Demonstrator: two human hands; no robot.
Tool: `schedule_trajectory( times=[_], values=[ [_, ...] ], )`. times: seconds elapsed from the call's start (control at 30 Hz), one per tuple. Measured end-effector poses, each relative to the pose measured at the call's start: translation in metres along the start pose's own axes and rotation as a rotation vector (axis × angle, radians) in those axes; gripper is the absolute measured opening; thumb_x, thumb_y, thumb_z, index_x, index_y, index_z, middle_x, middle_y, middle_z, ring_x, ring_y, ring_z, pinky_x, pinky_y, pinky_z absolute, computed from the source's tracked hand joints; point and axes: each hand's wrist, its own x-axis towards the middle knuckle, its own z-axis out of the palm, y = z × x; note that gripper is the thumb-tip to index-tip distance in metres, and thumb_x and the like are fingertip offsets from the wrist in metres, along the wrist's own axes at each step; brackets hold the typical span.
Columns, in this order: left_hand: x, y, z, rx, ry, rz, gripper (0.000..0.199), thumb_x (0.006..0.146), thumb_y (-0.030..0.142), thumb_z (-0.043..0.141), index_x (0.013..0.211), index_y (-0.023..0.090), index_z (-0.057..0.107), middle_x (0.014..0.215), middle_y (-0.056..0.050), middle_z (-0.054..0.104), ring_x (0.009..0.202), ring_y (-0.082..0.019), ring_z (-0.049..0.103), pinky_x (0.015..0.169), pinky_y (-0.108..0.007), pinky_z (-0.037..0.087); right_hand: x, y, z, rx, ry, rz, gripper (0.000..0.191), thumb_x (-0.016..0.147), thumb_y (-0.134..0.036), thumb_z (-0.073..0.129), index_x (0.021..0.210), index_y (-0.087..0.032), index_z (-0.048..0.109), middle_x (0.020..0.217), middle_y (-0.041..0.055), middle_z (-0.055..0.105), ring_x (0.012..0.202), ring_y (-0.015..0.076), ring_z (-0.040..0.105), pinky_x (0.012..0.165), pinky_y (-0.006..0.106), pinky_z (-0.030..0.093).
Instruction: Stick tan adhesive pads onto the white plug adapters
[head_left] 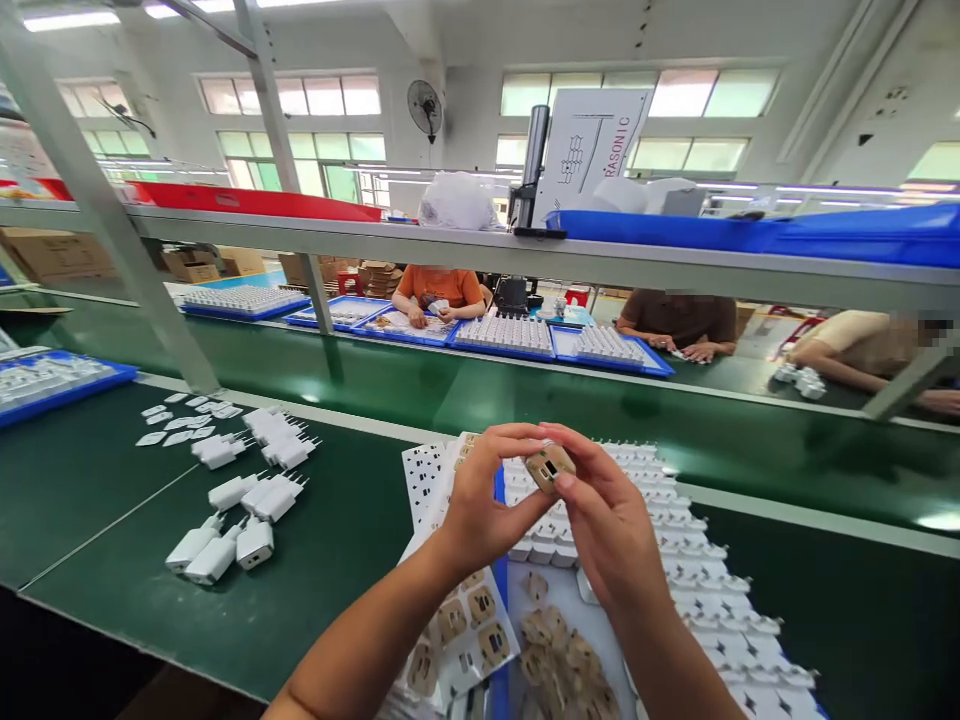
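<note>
- Left hand (480,490), right hand (616,520): both half-curled, pinching one USB charger (546,462) (tan face film (538,474), probably)
- Sticker sheet (465,645) below left hand
- Keep thumbs off ports (552,468)

Left grip (480,505) bare; right grip (619,535) bare; left forearm (367,630), right forearm (671,645) uncovered; fingers (592,458) slim

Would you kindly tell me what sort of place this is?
Probably a factory assembly floor: white plug adapters lie grouped on a green worktop, a blue tray holds white parts, and people work opposite.
</note>
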Motion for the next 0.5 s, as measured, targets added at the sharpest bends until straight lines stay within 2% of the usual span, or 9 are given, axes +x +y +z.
schedule_trajectory(
  times=[0.1, 0.2, 0.3, 0.4, 0.5],
  values=[
    [-0.002, -0.002, 0.001, 0.012, -0.041, 0.022, 0.037, 0.085, 0.01, 0.073, 0.118, 0.021, 0.059, 0.118, -0.011, 0.069, 0.112, -0.021, 0.068, 0.095, -0.038, 0.058, -0.002, 0.002, 0.004, -0.047, 0.023, -0.043, 0.032, 0.082, -0.024, 0.077, 0.112, -0.034, 0.071, 0.121, 0.0013, 0.066, 0.112, 0.0182, 0.064, 0.092, 0.03, 0.056],
    [-0.001, -0.001, 0.002, 0.035, -0.088, 0.137, 0.04, 0.084, 0.007, 0.072, 0.119, 0.021, 0.058, 0.117, -0.011, 0.068, 0.114, -0.022, 0.067, 0.097, -0.039, 0.058, -0.004, 0.001, 0.005, -0.038, 0.069, -0.102, 0.018, 0.083, -0.022, 0.075, 0.098, -0.031, 0.07, 0.112, -0.0006, 0.065, 0.106, 0.0155, 0.064, 0.088, 0.027, 0.055],
    [0.001, 0.0, 0.002, 0.036, -0.099, 0.15, 0.043, 0.082, 0.007, 0.076, 0.119, 0.021, 0.058, 0.116, -0.01, 0.068, 0.115, -0.021, 0.067, 0.098, -0.038, 0.058, -0.003, 0.0, 0.002, -0.039, 0.058, -0.101, 0.007, 0.09, -0.026, 0.067, 0.093, -0.03, 0.072, 0.108, -0.0002, 0.067, 0.105, 0.0162, 0.064, 0.091, 0.029, 0.054],
    [0.002, 0.0, 0.001, 0.003, -0.089, 0.104, 0.043, 0.081, 0.008, 0.078, 0.118, 0.021, 0.058, 0.116, -0.009, 0.068, 0.115, -0.02, 0.067, 0.098, -0.035, 0.058, 0.0, -0.004, -0.004, -0.096, 0.029, -0.08, 0.016, 0.095, -0.028, 0.059, 0.097, -0.031, 0.075, 0.108, 0.0009, 0.071, 0.11, 0.0183, 0.065, 0.096, 0.032, 0.053],
    [0.003, 0.0, -0.001, -0.012, -0.09, 0.103, 0.042, 0.081, 0.007, 0.077, 0.117, 0.021, 0.059, 0.116, -0.009, 0.068, 0.115, -0.02, 0.068, 0.099, -0.035, 0.057, 0.001, -0.011, -0.01, -0.211, -0.027, -0.097, 0.017, 0.096, -0.028, 0.059, 0.103, -0.032, 0.074, 0.115, 0.0006, 0.074, 0.115, 0.0196, 0.066, 0.1, 0.035, 0.053]
  ],
)
